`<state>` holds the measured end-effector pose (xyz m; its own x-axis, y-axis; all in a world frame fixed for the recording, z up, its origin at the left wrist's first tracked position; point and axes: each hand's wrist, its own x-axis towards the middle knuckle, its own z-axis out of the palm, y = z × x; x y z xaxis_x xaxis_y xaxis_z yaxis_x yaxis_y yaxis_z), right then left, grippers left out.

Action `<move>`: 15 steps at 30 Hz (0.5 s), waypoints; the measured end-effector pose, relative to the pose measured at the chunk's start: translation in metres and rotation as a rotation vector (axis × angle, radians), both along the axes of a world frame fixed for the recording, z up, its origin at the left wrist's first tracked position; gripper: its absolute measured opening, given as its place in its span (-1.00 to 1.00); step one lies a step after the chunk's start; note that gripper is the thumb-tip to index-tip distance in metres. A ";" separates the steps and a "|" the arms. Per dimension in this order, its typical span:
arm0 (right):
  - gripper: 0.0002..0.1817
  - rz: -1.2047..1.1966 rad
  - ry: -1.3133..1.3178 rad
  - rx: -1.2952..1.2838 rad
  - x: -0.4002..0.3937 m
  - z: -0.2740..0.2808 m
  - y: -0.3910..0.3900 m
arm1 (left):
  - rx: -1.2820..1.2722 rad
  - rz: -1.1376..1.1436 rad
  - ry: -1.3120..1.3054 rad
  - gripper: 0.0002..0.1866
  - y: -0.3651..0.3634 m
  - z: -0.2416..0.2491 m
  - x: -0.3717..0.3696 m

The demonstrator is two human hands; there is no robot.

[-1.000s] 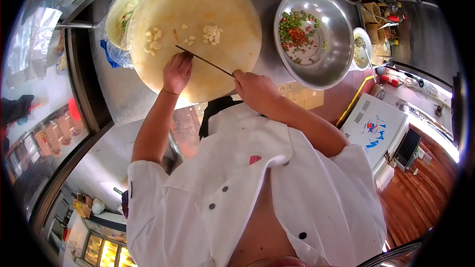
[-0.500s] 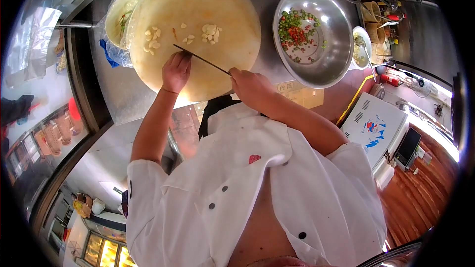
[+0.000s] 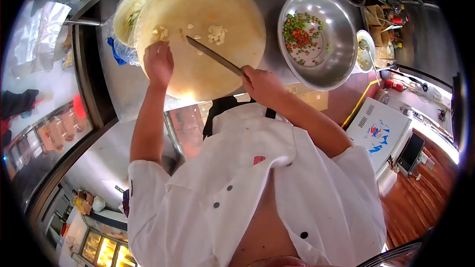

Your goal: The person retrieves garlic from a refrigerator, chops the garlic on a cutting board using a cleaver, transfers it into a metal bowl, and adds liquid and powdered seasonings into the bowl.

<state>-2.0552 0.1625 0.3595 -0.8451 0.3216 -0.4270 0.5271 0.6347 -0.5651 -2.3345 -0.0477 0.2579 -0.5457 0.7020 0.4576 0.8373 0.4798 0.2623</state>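
My right hand (image 3: 261, 85) grips the handle of a kitchen knife (image 3: 215, 57), its blade slanting up and left across a round chopping board (image 3: 217, 0). The blade's tip lies near a few loose garlic cloves (image 3: 197, 37). A heap of garlic cloves (image 3: 216, 34) sits just beyond the blade. At the board's left side, my left hand (image 3: 159, 64) reaches to another small group of garlic cloves (image 3: 163, 33), partly covered by the fingers. Those fingers look stretched out, with the thumb a little apart; their undersides are hidden. A small reddish-brown scrap (image 3: 181, 33) lies between the groups.
Right of the board stands a steel bowl (image 3: 339, 54) with chopped green and red peppers (image 3: 299, 34). A plastic-lined bowl (image 3: 122, 17) touches the board's left edge. Farther right are a white bowl with a spoon (image 3: 365, 44) and a white box (image 3: 378, 128).
My left hand has moved left, away from the blade to the left garlic group. The knife has turned, showing more of its flat side, and shifted slightly right. The view has shifted a little.
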 end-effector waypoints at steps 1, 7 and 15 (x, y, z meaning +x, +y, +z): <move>-0.76 0.018 -0.032 0.001 -0.001 0.000 -0.001 | -0.040 0.069 0.020 -0.76 -0.001 0.002 -0.006; -0.75 -0.032 -0.028 -0.114 0.004 -0.032 -0.007 | -0.139 -0.036 0.054 -0.77 -0.004 0.016 -0.012; -0.75 -0.131 0.006 -0.098 0.000 -0.029 0.019 | 0.015 -0.244 -0.146 -0.75 0.019 -0.006 0.042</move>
<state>-2.0555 0.1814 0.3308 -0.8014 0.3864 -0.4567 0.5981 0.5026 -0.6243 -2.2926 -0.0284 0.2517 -0.4222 0.8145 0.3980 0.8805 0.2639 0.3939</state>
